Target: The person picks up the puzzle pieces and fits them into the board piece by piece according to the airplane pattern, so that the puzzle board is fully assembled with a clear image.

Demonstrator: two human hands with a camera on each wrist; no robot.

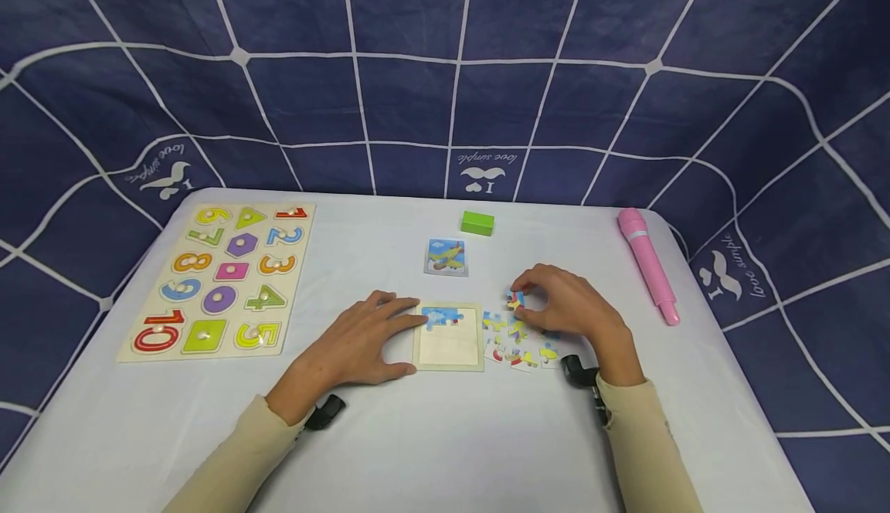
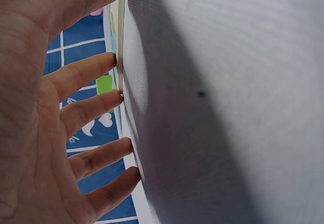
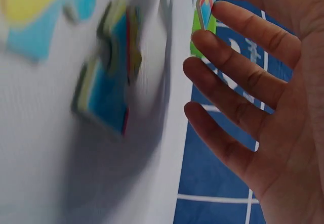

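Note:
A square wooden puzzle tray (image 1: 448, 355) lies mid-table, with joined blue puzzle pieces (image 1: 439, 317) along its upper left. My left hand (image 1: 358, 343) rests beside it, fingers spread and fairly straight, the fingertips touching the tray's left edge; the left wrist view shows them at the tray's side. Between thumb and fingers my right hand (image 1: 566, 300) pinches a small puzzle piece (image 1: 514, 300) coloured blue, red and yellow, held above the table. Under and beside that hand lie several loose puzzle pieces (image 1: 518, 357). One blue piece (image 3: 109, 90) looms close in the right wrist view.
A picture card with an airplane (image 1: 446, 256) lies behind the tray, and a green block (image 1: 477, 223) sits farther back. At the left is a number and shape board (image 1: 295, 297). A pink toy microphone (image 1: 648, 262) lies at the right.

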